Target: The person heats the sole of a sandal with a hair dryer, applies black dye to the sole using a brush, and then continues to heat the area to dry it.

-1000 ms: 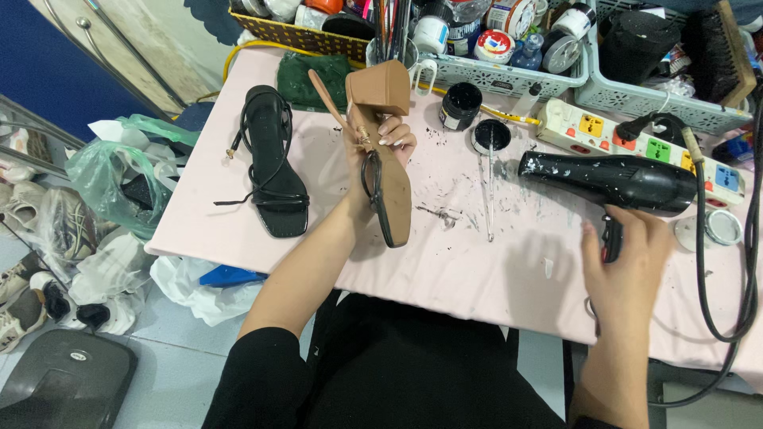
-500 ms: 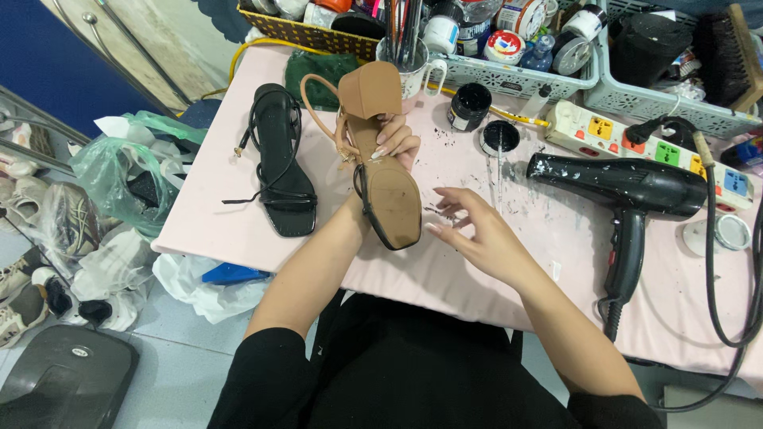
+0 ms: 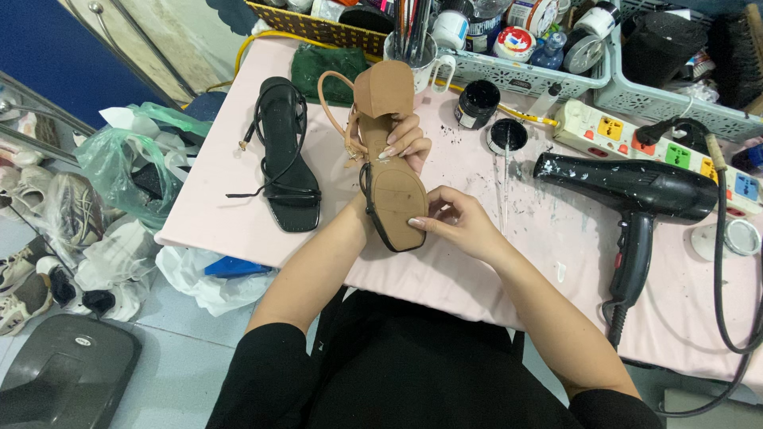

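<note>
Tan leather block-heeled sandal (image 3: 393,187) is being held sole-up above the pale pink bench (image 3: 540,238), heel pointing away from the person. Left hand (image 3: 404,143) is keeping a closed grip around the sandal's waist just below the heel, fingers wrapping over the sole. Right hand (image 3: 457,226) is pinching the toe edge of the sole, thumb and fingertips closed on it. Just left, a black strappy flat sandal (image 3: 288,163) is lying on the bench. To the right, a black paint-flecked hair dryer (image 3: 632,191) is resting on its side, well apart from the hands. Behind it, a white power strip with coloured switches (image 3: 652,143) is sitting near a small black open jar (image 3: 478,103)
</note>
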